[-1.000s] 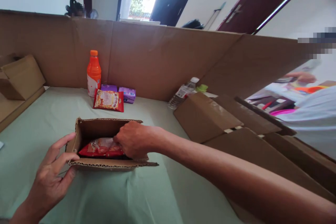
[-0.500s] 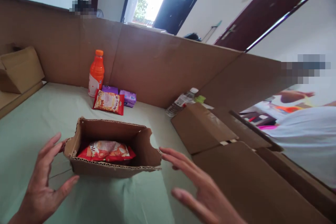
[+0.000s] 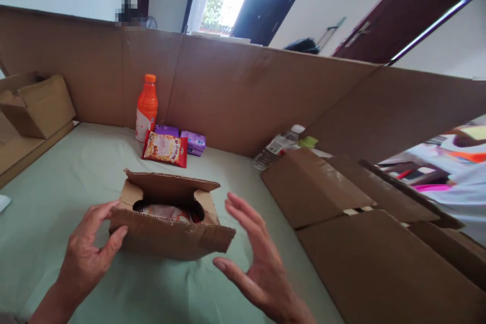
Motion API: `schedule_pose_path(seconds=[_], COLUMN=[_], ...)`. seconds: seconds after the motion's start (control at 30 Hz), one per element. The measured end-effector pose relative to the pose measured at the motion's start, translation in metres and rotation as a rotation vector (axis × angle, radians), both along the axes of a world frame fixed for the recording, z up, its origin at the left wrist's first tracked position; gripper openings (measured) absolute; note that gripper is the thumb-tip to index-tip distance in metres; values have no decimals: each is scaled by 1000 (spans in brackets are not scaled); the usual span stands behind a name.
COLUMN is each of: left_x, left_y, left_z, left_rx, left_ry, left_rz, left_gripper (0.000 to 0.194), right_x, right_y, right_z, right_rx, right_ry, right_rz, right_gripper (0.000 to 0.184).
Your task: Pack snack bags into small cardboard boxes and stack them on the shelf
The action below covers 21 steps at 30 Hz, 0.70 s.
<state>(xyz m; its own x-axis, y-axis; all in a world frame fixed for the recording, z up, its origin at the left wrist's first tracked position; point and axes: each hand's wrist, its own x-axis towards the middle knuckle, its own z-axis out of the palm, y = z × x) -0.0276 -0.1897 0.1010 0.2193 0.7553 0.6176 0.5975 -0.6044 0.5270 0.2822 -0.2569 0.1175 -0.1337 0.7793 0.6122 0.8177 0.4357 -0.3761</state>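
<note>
on my feed the cardboard box sits mid-tabletop, nearer me than the far edge. done, as far as i can judge: a red packet is in, lying low; its ends are hidden. the left short flap and right short flap tilt inward, their cut-outs leaving a gap i see the packet through. left, by my read: the far long flap is up and the top is not closed; short flaps aren't flat either.

left hand: fingers apart, tips at the box's near left corner, thumb on the front side; looks like touching, no closed grip that i see. right hand: fingers apart, holding nothing, just beside the box's right end.

near the tabletop's far edge, left of middle: orange bottle upright, second red packet just in front, purple packs beside it. clear bottle slants by the far right corner, next to brown boxes on the right edge; can't see inside those. left box at the far left corner, contents not visible.
</note>
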Motion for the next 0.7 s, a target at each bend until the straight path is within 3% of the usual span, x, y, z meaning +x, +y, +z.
schedule_pose_path(seconds=[0.07, 0.13, 0.27, 0.33, 0.5, 0.7], left_x=[3, 5, 8, 8, 9, -3], left_y=[3, 7, 16, 20, 25, 34], left_z=[2, 7, 17, 15, 2, -9], left_rx=[-26, -19, 50, 42, 19, -38], left_ry=[-30, -47, 102, 175, 151, 58], left_rz=[40, 48, -4, -67, -230, -213], left_gripper=[50, 59, 54, 49, 42, 44], right_x=[3, 6, 9, 10, 17, 7], right_y=[11, 24, 32, 25, 16, 56], right_z=[10, 18, 18, 9, -6, 9], right_rx=[38, 25, -107, -152, -153, -329], right_ry=[-16, -54, -112, -104, -198, -408], right_rz=[-32, 5, 122, 158, 199, 306], right_gripper=[81, 81, 42, 37, 66, 79])
